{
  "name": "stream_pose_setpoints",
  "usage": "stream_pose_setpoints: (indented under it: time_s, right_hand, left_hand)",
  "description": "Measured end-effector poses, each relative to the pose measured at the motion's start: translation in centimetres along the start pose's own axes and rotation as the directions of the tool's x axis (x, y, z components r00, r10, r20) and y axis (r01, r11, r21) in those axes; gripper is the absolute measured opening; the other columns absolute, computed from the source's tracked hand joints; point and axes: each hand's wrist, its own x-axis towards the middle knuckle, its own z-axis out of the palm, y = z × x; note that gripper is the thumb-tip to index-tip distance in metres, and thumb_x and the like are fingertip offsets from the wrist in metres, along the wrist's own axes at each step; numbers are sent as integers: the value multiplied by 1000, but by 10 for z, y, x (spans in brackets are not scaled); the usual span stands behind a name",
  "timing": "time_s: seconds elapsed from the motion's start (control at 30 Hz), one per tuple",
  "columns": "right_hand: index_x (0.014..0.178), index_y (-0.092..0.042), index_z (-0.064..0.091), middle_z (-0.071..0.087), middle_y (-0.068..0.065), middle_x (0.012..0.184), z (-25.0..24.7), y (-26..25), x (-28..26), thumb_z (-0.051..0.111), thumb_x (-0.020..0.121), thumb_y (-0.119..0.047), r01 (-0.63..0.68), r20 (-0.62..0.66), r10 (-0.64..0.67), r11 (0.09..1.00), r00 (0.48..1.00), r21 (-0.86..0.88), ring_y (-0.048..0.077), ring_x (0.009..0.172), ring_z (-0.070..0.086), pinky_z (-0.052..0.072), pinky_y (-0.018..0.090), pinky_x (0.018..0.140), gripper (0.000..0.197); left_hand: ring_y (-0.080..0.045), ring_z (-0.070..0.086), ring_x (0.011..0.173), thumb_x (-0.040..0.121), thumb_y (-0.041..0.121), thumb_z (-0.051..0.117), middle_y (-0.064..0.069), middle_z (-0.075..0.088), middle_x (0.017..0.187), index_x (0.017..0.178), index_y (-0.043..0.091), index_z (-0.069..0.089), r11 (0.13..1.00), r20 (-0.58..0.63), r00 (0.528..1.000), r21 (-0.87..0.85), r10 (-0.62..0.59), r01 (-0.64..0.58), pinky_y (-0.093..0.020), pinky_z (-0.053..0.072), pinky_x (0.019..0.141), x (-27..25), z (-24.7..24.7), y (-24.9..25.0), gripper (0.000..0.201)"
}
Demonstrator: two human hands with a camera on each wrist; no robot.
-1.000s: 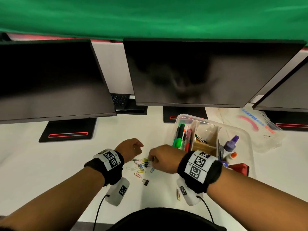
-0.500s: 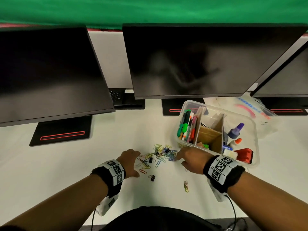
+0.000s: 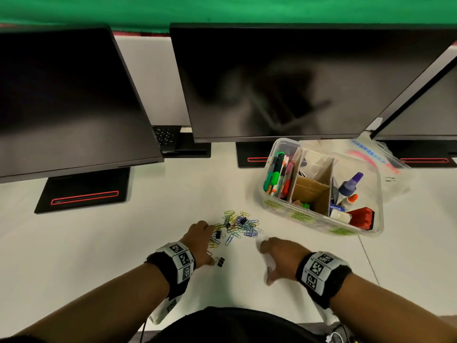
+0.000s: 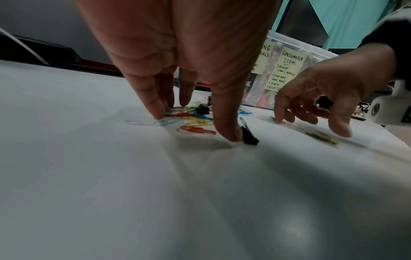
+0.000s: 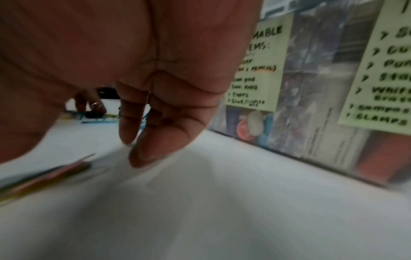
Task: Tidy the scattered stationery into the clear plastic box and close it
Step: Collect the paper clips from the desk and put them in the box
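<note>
A heap of coloured paper clips (image 3: 237, 225) lies on the white desk just left of the open clear plastic box (image 3: 309, 216). My left hand (image 3: 201, 240) lies flat at the heap's left edge, its fingertips (image 4: 155, 109) pressing on clips (image 4: 193, 121) and its thumb beside a black binder clip (image 4: 249, 135). Nearer to me, my right hand (image 3: 273, 259) is spread over a lone paper clip (image 3: 269, 270), fingertips touching the desk. That clip shows as a blurred streak (image 5: 51, 176) in the right wrist view. Neither hand holds anything.
The box has cardboard dividers, markers (image 3: 278, 174), glue bottles (image 3: 350, 184) and a red stamp (image 3: 361, 217). Its clear lid (image 3: 378, 157) lies behind it. Three monitors (image 3: 284, 80) line the back of the desk. Yellow notes (image 5: 258, 70) label the box's front wall.
Both hands went from pinching above the clips to lying spread on the desk. My right hand drew back from the heap toward me, over the lone clip.
</note>
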Motion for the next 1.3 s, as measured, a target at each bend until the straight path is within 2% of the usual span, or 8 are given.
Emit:
stream_pose_setpoints:
  time_s: [0.27,0.4,0.5,0.7,0.87,1.07,1.2,1.3]
  right_hand:
    - [108,-8,57,58,14,114,-4,-3,28,63,81,-7,-20,-205,66,976,977,219,28,104,56,41,27,82,28]
    - [107,-12,56,56,8,111,-16,0,22,69,82,-26,-34,-302,118,962,946,271,23,95,53,37,26,77,31]
    - [99,-17,52,54,4,101,-12,5,9,78,69,-42,-73,-108,91,985,990,158,18,85,46,36,26,71,47]
    - [80,-18,45,54,0,89,-5,6,23,79,69,-25,-44,-113,78,958,991,282,18,80,49,36,26,66,37]
    - [84,-18,46,52,1,88,-15,-4,47,76,75,-24,8,-222,87,917,971,398,16,78,46,31,23,57,33]
    - [114,-14,52,50,9,119,-28,-14,59,75,75,-27,44,-374,108,925,921,377,23,102,52,42,26,84,47]
    - [149,-27,13,15,8,154,-29,-19,68,80,68,-34,-46,-210,92,976,973,214,33,138,26,31,41,114,106]
    - [148,-28,19,18,8,150,-27,-24,76,77,72,-28,-38,-199,67,989,978,146,35,132,31,38,42,109,95]
  left_hand:
    - [-26,36,131,80,21,70,-10,34,141,147,15,24,997,-2,999,-57,45,-45,-32,34,110,14,4,25,81]
    - [-23,36,133,82,25,69,-5,36,141,145,18,29,984,-63,995,-155,81,-90,-28,31,111,18,-2,24,75]
    - [-22,38,129,72,43,76,-2,40,136,140,22,35,987,-81,996,-151,48,-60,-33,35,109,15,-10,13,82]
    - [-25,36,125,57,52,83,-5,32,134,142,22,24,1000,44,999,7,-28,28,-38,42,102,12,-1,11,108]
    - [-28,44,123,63,39,83,-10,36,131,142,17,25,984,-24,997,-164,-79,74,-37,42,103,22,9,26,100]
    - [-24,50,116,70,20,77,-6,40,126,132,18,40,909,-213,974,-417,-71,-26,-27,45,95,37,-7,28,72]
    - [-25,34,132,56,44,84,-5,26,143,145,20,23,956,-119,991,-293,-53,16,-37,37,109,43,-11,23,111]
    - [-27,27,134,51,52,85,-5,19,147,148,22,13,994,-9,1000,-110,-12,11,-38,32,113,46,-7,31,124]
